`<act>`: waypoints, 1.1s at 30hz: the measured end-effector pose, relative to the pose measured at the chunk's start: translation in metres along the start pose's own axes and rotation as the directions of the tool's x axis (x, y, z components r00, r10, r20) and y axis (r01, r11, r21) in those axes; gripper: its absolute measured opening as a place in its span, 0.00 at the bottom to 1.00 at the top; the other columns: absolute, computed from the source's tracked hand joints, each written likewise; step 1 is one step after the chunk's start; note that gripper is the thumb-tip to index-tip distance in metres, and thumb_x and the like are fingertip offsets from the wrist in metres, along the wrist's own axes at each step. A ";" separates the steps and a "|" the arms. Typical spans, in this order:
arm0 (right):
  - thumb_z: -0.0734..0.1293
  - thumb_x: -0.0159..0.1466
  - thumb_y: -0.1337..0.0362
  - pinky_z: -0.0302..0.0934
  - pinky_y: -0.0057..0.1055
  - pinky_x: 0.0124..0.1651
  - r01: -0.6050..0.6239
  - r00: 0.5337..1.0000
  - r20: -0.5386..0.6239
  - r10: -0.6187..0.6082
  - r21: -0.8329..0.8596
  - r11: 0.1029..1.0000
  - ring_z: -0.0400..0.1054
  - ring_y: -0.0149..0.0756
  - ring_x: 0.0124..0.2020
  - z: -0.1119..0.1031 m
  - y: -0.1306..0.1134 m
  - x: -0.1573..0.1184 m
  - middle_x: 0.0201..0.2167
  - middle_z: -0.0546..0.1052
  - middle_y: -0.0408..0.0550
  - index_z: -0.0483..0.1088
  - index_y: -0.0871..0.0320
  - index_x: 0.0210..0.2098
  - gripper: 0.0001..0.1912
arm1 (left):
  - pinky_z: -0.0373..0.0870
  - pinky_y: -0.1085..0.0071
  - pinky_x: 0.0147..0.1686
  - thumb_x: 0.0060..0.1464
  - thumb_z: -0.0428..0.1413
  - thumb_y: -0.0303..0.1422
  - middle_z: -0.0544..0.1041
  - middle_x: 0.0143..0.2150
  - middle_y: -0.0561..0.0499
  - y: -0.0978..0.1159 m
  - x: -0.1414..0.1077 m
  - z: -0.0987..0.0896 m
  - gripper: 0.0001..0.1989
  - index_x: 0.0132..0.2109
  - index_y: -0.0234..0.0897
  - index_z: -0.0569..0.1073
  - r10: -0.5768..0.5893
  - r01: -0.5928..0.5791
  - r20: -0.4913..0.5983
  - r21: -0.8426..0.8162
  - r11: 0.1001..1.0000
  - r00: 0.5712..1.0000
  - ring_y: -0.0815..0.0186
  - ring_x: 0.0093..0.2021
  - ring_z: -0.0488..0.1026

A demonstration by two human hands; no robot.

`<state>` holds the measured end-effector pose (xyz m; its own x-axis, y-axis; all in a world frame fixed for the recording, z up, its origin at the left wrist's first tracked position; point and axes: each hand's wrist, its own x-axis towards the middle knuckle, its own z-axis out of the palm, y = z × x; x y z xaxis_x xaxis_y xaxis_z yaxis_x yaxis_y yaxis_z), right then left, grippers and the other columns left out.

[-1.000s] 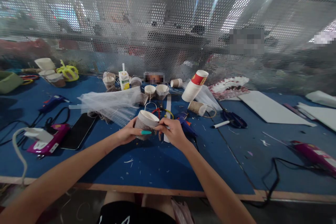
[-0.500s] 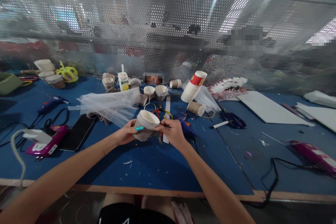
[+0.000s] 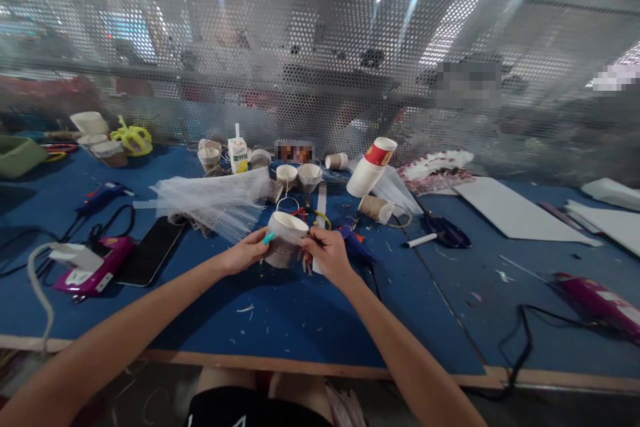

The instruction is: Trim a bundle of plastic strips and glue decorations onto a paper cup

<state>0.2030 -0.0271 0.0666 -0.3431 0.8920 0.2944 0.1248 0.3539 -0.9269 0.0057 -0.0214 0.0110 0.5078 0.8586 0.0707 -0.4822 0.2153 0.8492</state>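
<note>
A paper cup (image 3: 284,248) wrapped in grey-brown twine, with a whitish band below its rim, is held tilted above the blue table. My left hand (image 3: 250,250) grips its left side, the thumb with a turquoise nail on the wall. My right hand (image 3: 327,250) pinches at the right side of the cup near the rim, on the whitish band. Just behind the cup are a thin wire ring (image 3: 288,203) and a white ruler-like strip (image 3: 321,203). A blue glue gun (image 3: 357,243) lies right of my right hand.
Translucent strips (image 3: 210,200), a phone (image 3: 151,252) and a magenta power strip (image 3: 95,267) lie left. Stacked cups (image 3: 370,170), a twine spool (image 3: 376,209), scissors (image 3: 447,230) and white board (image 3: 520,207) are right. Small cups and a drink carton (image 3: 238,155) stand behind; a perforated metal screen (image 3: 310,67) rises beyond.
The cup has turned a little in my hands, showing more of its twine-covered side. My left thumb sits higher, nearer the rim. The whole view has shifted slightly.
</note>
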 end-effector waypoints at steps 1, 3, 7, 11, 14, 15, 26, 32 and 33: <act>0.65 0.52 0.41 0.54 0.24 0.14 -0.005 1.000 0.006 0.005 -0.006 1.000 0.60 0.27 0.11 0.000 0.000 0.000 0.10 0.64 0.38 0.57 0.57 0.16 0.27 | 0.63 0.62 0.50 0.37 0.66 0.39 0.76 0.48 0.44 0.002 -0.001 0.003 0.29 0.49 0.37 0.71 0.013 -0.012 -0.021 0.032 0.999 1.000 0.54 0.51 0.70; 0.65 0.53 0.41 0.55 0.24 0.14 -0.010 1.000 0.010 0.011 -0.027 1.000 0.61 0.28 0.11 0.002 -0.001 -0.001 0.10 0.64 0.38 0.57 0.57 0.16 0.27 | 0.65 0.62 0.49 0.33 0.69 0.34 0.75 0.48 0.44 0.006 -0.002 0.010 0.35 0.51 0.37 0.69 0.019 -0.014 -0.037 0.114 0.993 0.999 0.55 0.49 0.70; 0.65 0.53 0.42 0.55 0.23 0.15 -0.010 0.999 0.046 0.012 -0.048 0.999 0.61 0.27 0.11 0.002 -0.002 -0.001 0.10 0.65 0.39 0.59 0.58 0.16 0.26 | 0.67 0.62 0.46 0.30 0.68 0.25 0.77 0.42 0.43 0.019 -0.002 0.025 0.33 0.48 0.31 0.70 -0.012 0.024 -0.049 0.259 0.965 0.999 0.58 0.42 0.73; 0.65 0.54 0.43 0.57 0.24 0.16 -0.007 0.998 0.068 0.009 -0.032 0.999 0.63 0.28 0.12 -0.002 -0.003 0.001 0.11 0.67 0.41 0.63 0.59 0.18 0.25 | 0.69 0.67 0.38 0.32 0.67 0.27 0.77 0.37 0.45 0.025 0.000 0.029 0.27 0.45 0.29 0.72 -0.042 0.059 -0.078 0.229 0.972 0.996 0.62 0.36 0.74; 0.65 0.55 0.45 0.58 0.24 0.17 -0.001 0.999 0.048 0.003 -0.035 0.999 0.63 0.28 0.13 -0.006 -0.005 0.002 0.12 0.68 0.41 0.64 0.59 0.19 0.23 | 0.69 0.68 0.36 0.33 0.67 0.28 0.78 0.36 0.44 0.025 0.000 0.027 0.25 0.43 0.29 0.73 -0.078 0.087 -0.081 0.119 0.989 0.994 0.63 0.34 0.74; 0.66 0.55 0.46 0.59 0.24 0.18 -0.002 0.999 0.042 0.004 -0.040 0.999 0.63 0.28 0.13 -0.007 -0.006 0.002 0.12 0.68 0.41 0.65 0.59 0.19 0.23 | 0.70 0.69 0.36 0.32 0.67 0.28 0.78 0.36 0.44 0.024 0.000 0.026 0.25 0.43 0.29 0.73 -0.088 0.094 -0.080 0.083 0.992 0.993 0.63 0.34 0.74; 0.67 0.56 0.50 0.59 0.23 0.19 0.018 0.999 0.035 -0.015 -0.070 0.997 0.63 0.27 0.14 -0.011 -0.014 0.003 0.12 0.69 0.41 0.66 0.59 0.18 0.20 | 0.71 0.66 0.39 0.36 0.66 0.31 0.79 0.37 0.42 0.021 0.001 0.015 0.25 0.45 0.28 0.73 -0.071 0.093 0.121 -0.191 0.977 0.990 0.59 0.36 0.77; 0.66 0.56 0.48 0.59 0.24 0.19 0.054 0.998 0.028 -0.053 -0.053 0.997 0.64 0.28 0.14 -0.011 -0.015 0.002 0.13 0.70 0.42 0.67 0.60 0.19 0.21 | 0.69 0.62 0.46 0.39 0.64 0.31 0.80 0.39 0.44 0.017 0.002 0.011 0.23 0.46 0.30 0.73 -0.078 0.126 0.174 -0.284 0.951 0.982 0.58 0.40 0.76; 0.66 0.56 0.47 0.59 0.24 0.19 0.056 0.998 0.025 -0.054 -0.049 0.997 0.64 0.28 0.14 -0.011 -0.015 0.002 0.13 0.70 0.42 0.67 0.60 0.19 0.22 | 0.69 0.61 0.46 0.40 0.64 0.31 0.80 0.39 0.43 0.017 0.002 0.011 0.23 0.46 0.30 0.73 -0.077 0.127 0.178 -0.289 0.949 0.981 0.58 0.40 0.76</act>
<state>0.2108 -0.0280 0.0834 -0.3726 0.8641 0.3384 0.1507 0.4162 -0.8967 0.0062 -0.0212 0.0313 0.6622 0.7430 0.0967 -0.5992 0.4477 0.6637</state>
